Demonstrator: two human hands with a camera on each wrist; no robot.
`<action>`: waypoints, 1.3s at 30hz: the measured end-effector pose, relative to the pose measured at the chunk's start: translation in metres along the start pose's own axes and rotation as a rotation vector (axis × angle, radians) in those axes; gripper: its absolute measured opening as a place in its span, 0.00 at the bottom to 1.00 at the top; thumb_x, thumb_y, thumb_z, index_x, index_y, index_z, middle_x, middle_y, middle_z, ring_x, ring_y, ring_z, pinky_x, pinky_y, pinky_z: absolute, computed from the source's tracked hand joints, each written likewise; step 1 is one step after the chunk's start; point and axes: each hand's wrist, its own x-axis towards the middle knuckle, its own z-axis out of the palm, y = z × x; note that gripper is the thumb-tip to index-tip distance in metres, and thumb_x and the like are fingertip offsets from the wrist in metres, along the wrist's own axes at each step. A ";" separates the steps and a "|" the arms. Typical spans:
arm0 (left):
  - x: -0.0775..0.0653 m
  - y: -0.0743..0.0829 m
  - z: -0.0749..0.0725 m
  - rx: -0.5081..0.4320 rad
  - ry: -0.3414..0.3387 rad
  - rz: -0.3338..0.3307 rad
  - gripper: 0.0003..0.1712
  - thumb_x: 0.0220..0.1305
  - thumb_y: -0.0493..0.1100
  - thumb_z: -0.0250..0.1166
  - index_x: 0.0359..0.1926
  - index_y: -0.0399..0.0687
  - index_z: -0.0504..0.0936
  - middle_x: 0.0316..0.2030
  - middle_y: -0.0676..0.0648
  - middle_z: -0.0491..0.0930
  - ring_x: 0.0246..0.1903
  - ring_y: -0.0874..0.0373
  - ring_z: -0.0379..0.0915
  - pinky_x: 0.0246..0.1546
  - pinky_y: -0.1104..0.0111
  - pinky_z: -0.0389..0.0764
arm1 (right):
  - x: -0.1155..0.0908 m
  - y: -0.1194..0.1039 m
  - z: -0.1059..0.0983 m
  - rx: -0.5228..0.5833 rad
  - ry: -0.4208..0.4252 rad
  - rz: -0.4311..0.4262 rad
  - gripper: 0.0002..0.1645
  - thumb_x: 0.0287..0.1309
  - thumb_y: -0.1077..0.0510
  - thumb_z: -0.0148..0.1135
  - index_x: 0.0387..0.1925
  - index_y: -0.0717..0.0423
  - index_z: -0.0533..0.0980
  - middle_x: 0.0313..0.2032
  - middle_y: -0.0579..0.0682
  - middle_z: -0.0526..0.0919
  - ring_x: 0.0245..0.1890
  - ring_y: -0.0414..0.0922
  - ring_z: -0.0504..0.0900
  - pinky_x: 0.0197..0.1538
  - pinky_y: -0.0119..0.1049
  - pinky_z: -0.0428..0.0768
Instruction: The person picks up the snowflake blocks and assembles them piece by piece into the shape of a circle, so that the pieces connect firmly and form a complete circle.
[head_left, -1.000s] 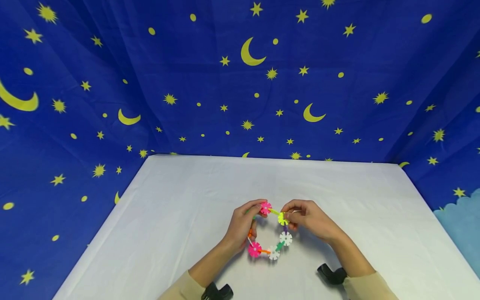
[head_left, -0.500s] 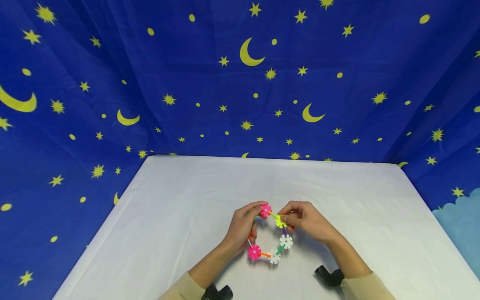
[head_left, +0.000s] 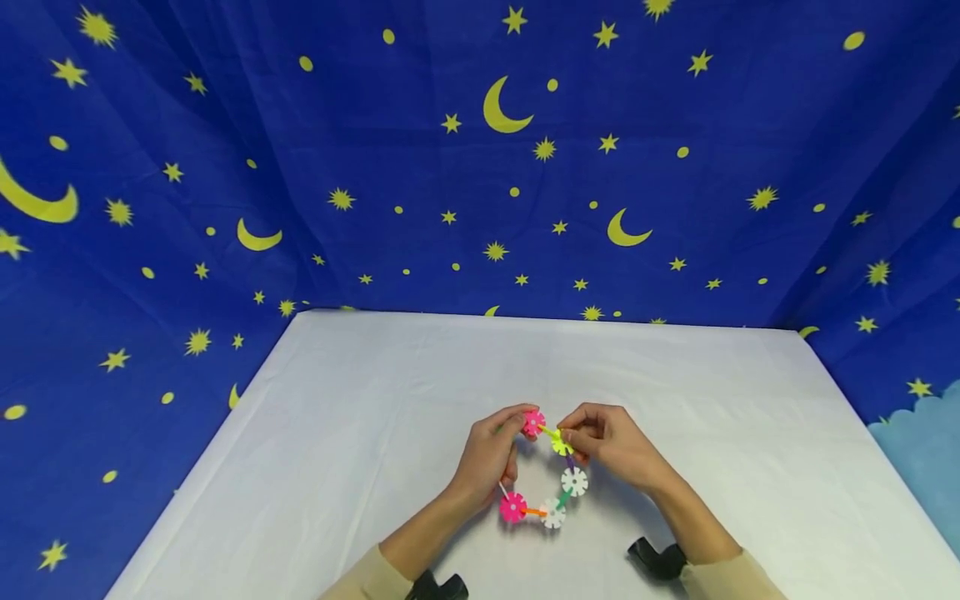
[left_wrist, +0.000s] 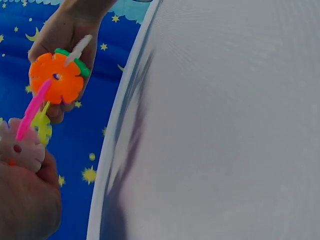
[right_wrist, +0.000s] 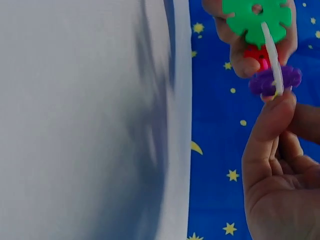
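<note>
A ring of notched interlocking discs, joined edge to edge, is held between my two hands over the table. My left hand (head_left: 483, 458) grips its left side, the fingers at the upper pink disc (head_left: 533, 422). My right hand (head_left: 618, 443) pinches the yellow disc (head_left: 560, 443) between thumb and fingers. White discs (head_left: 574, 482) and a lower pink disc (head_left: 513, 507) hang below, with green and orange discs edge-on between them. In the left wrist view an orange disc (left_wrist: 42, 70) shows flat; the right wrist view has a green disc (right_wrist: 245, 22) and a purple one (right_wrist: 260, 84). Part of the ring's left side is hidden by my left hand.
A white cloth covers the table (head_left: 390, 375). Blue fabric (head_left: 420, 150) with yellow moons and stars stands behind and at both sides. Black wrist camera mounts (head_left: 656, 560) sit near the cuffs of both beige sleeves (head_left: 738, 575).
The yellow disc and my right hand have shifted slightly left and down. The lower discs have swung a little lower, and the orange disc by my left fingers is now covered.
</note>
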 end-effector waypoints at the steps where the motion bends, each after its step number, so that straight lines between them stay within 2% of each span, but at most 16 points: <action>1: 0.000 0.000 0.000 0.001 0.002 -0.001 0.14 0.69 0.51 0.56 0.51 0.59 0.83 0.37 0.29 0.77 0.06 0.64 0.57 0.04 0.74 0.63 | 0.000 0.000 0.001 -0.004 0.001 -0.005 0.09 0.63 0.61 0.62 0.41 0.64 0.78 0.25 0.56 0.81 0.23 0.47 0.79 0.28 0.45 0.81; 10: 0.001 0.003 0.001 0.026 -0.020 0.001 0.16 0.70 0.51 0.56 0.55 0.59 0.81 0.37 0.41 0.80 0.08 0.62 0.61 0.08 0.72 0.68 | 0.001 -0.003 0.001 -0.003 0.050 0.012 0.10 0.63 0.59 0.62 0.42 0.63 0.79 0.27 0.59 0.81 0.24 0.49 0.79 0.29 0.45 0.81; 13: 0.001 0.004 0.001 0.011 -0.015 -0.015 0.18 0.70 0.52 0.56 0.58 0.59 0.78 0.33 0.39 0.78 0.09 0.61 0.63 0.10 0.72 0.70 | 0.001 -0.001 -0.003 0.034 0.048 0.021 0.11 0.64 0.60 0.61 0.43 0.64 0.78 0.28 0.61 0.80 0.25 0.49 0.78 0.30 0.46 0.81; 17: 0.002 0.006 0.001 -0.051 0.008 -0.040 0.23 0.70 0.52 0.57 0.62 0.51 0.71 0.38 0.37 0.76 0.12 0.59 0.67 0.13 0.71 0.73 | 0.001 0.003 -0.009 0.097 0.053 0.028 0.11 0.64 0.62 0.59 0.43 0.67 0.78 0.29 0.62 0.80 0.25 0.48 0.78 0.30 0.44 0.82; 19: 0.003 0.006 0.000 -0.081 0.012 -0.053 0.26 0.70 0.51 0.56 0.63 0.45 0.68 0.42 0.37 0.75 0.15 0.58 0.72 0.17 0.69 0.78 | 0.002 0.005 -0.012 0.131 0.063 0.035 0.11 0.64 0.63 0.58 0.43 0.68 0.77 0.29 0.62 0.79 0.24 0.48 0.77 0.29 0.43 0.82; 20: 0.003 0.006 -0.001 -0.091 0.008 -0.055 0.27 0.71 0.50 0.55 0.64 0.41 0.66 0.46 0.35 0.74 0.17 0.54 0.75 0.20 0.67 0.80 | 0.002 0.006 -0.013 0.145 0.072 0.042 0.11 0.64 0.63 0.58 0.43 0.69 0.77 0.29 0.62 0.79 0.24 0.47 0.77 0.29 0.43 0.82; 22: 0.005 0.006 -0.004 -0.093 0.001 -0.061 0.29 0.71 0.49 0.55 0.65 0.37 0.65 0.48 0.33 0.74 0.24 0.47 0.80 0.27 0.62 0.84 | 0.003 0.009 -0.016 0.164 0.095 0.066 0.11 0.64 0.64 0.57 0.43 0.70 0.77 0.29 0.62 0.79 0.23 0.47 0.77 0.29 0.44 0.82; 23: 0.006 0.005 -0.006 -0.081 0.002 -0.063 0.29 0.71 0.49 0.55 0.65 0.37 0.65 0.49 0.34 0.75 0.28 0.44 0.81 0.29 0.60 0.84 | 0.003 0.011 -0.018 0.171 0.105 0.081 0.11 0.64 0.64 0.57 0.44 0.70 0.76 0.29 0.62 0.79 0.23 0.47 0.77 0.30 0.44 0.82; 26: 0.007 0.005 -0.011 -0.010 0.011 -0.062 0.28 0.70 0.48 0.55 0.64 0.37 0.68 0.48 0.36 0.77 0.34 0.45 0.80 0.35 0.57 0.83 | 0.004 0.015 -0.021 0.168 0.128 0.124 0.13 0.64 0.64 0.57 0.45 0.72 0.75 0.29 0.62 0.79 0.24 0.46 0.78 0.31 0.44 0.82; 30: 0.009 0.005 -0.015 0.037 0.017 -0.088 0.28 0.68 0.47 0.58 0.64 0.37 0.70 0.47 0.38 0.76 0.29 0.53 0.77 0.36 0.55 0.83 | 0.004 0.019 -0.022 0.159 0.139 0.163 0.15 0.64 0.64 0.58 0.46 0.74 0.74 0.29 0.61 0.80 0.25 0.46 0.79 0.33 0.42 0.83; 35: 0.012 0.001 -0.021 0.043 0.004 -0.143 0.31 0.66 0.49 0.61 0.66 0.39 0.69 0.54 0.39 0.75 0.21 0.53 0.79 0.35 0.57 0.83 | 0.005 0.024 -0.022 0.159 0.134 0.205 0.17 0.63 0.66 0.57 0.49 0.75 0.73 0.32 0.61 0.81 0.29 0.47 0.81 0.36 0.40 0.84; 39: 0.014 -0.002 -0.025 0.067 -0.001 -0.146 0.30 0.66 0.47 0.60 0.65 0.36 0.69 0.53 0.37 0.75 0.21 0.53 0.78 0.34 0.59 0.84 | 0.007 0.026 -0.021 0.154 0.142 0.223 0.18 0.62 0.68 0.56 0.52 0.74 0.73 0.38 0.61 0.81 0.33 0.48 0.82 0.38 0.40 0.84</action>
